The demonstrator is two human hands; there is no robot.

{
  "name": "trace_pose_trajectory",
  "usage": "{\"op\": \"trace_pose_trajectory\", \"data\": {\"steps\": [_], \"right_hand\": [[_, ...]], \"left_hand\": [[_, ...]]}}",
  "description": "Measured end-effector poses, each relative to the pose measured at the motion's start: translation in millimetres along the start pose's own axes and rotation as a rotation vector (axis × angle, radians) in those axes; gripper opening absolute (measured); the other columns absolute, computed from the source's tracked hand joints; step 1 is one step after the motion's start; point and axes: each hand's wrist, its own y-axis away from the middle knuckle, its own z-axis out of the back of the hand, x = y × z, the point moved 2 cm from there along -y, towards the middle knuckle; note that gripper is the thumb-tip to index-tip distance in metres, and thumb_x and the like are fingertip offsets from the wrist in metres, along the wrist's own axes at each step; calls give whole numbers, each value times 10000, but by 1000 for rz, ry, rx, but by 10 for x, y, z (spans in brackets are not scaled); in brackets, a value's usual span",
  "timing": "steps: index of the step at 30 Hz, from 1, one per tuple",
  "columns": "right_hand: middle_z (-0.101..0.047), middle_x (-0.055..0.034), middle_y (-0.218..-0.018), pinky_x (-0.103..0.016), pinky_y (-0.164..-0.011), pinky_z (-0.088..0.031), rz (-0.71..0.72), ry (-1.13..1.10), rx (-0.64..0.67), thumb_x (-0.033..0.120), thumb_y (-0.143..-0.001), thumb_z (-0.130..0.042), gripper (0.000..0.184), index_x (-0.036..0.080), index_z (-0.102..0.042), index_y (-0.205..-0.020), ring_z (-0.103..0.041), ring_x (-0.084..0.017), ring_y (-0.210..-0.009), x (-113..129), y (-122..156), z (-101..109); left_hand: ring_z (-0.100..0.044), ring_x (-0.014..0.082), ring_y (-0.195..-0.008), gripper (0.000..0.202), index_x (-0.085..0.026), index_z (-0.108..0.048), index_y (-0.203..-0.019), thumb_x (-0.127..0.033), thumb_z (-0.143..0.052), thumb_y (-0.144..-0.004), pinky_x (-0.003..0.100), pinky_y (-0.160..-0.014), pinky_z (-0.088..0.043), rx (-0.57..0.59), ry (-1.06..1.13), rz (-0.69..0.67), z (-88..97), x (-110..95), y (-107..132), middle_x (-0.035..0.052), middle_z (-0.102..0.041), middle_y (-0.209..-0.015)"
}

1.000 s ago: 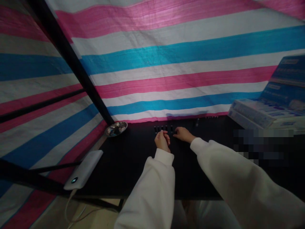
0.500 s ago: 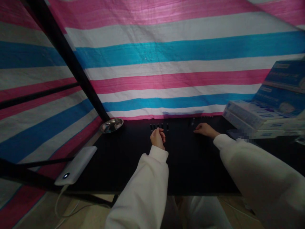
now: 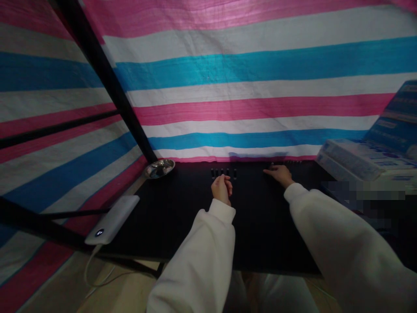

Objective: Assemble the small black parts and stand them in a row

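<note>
We see a row of small black upright pieces point(image 3: 235, 174) just ahead of our curled left hand point(image 3: 221, 190), which is nearer; if it holds one, we cannot tell. Our right hand point(image 3: 278, 174) lies open, with nothing held.

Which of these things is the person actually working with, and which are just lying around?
Being worked with:
The left hand, curled just in front of a row of small black upright pieces
The right hand, fingers stretched toward small dark pieces at the far edge of the black table

Just lying around:
A shallow stainless steel dish
A white rectangular power bank
Stacked white-and-blue cardboard boxes
</note>
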Motion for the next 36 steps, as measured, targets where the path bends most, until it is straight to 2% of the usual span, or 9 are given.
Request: {"op": "trace_pose_trajectory", "data": {"steps": [5,9,13,16,18,21,25,29,36], "right_hand": [[-642,-84,-913,-358,-737,-395,-60,28,29,502,-618,-580,429,218,-653,-931,-566,-248,-884,21,23,20],[-652,-78,-824,-307,-660,-421,-13,-34,43,462,-610,-604,381,176,-673,-851,-591,-223,-784,105,138,75],[-641,-67,-675,-260,-571,-430,51,-276,77,413,-628,-602,320,114,-666,-723,-590,-181,-642,363,425,106],[-648,-80,-775,-237,-552,-447,80,-593,163,355,-665,-580,292,98,-646,-787,-585,-145,-628,610,733,108],[-643,-82,-840,-244,-553,-453,144,-655,196,352,-700,-544,297,111,-635,-847,-582,-145,-650,736,933,116],[-625,-73,-865,-271,-635,-452,373,-497,127,314,-744,-504,261,154,-629,-908,-564,-154,-707,836,1158,149],[-582,-59,-875,-259,-739,-411,620,-197,118,196,-786,-434,247,194,-606,-963,-537,-149,-796,855,1289,151],[-553,-53,-892,-227,-736,-397,701,-96,173,162,-807,-381,257,193,-589,-955,-524,-134,-819,863,1306,142],[-559,-64,-963,-246,-754,-416,688,-143,96,225,-845,-340,334,203,-488,-1143,-538,-146,-855,889,1297,175]], "left_hand": [[-297,40,-226,220,-139,-480,-633,-342,-457,-714,164,-274,-126,-2,-4,-4,-5,-10,3,-62,-412,-359],[-300,35,-229,240,-138,-485,-632,-359,-462,-721,158,-276,-131,21,-44,6,-18,-19,12,-60,-418,-363],[-347,42,-242,234,-129,-525,-666,-355,-487,-716,158,-271,-155,200,-170,83,-77,17,36,-28,-486,-409],[-387,49,-259,251,-118,-567,-773,-356,-519,-707,154,-278,-189,369,-318,132,-134,76,81,3,-546,-467],[-388,51,-265,297,-124,-570,-906,-341,-529,-707,157,-287,-219,425,-415,93,-155,101,120,4,-563,-492],[-441,66,-352,385,-185,-549,-1049,-282,-572,-678,170,-358,-324,418,-520,-131,-160,76,187,-9,-577,-543],[-545,125,-637,339,-247,-617,-972,-184,-596,-640,226,-600,-432,460,-600,-412,-169,-1,280,20,-620,-712],[-529,150,-678,263,-232,-661,-851,-145,-612,-607,259,-644,-423,430,-593,-364,-175,-16,297,46,-628,-805],[-502,99,-585,144,-208,-623,-776,-173,-601,-638,193,-512,-381,359,-489,-371,-168,-19,263,32,-594,-790]]}}
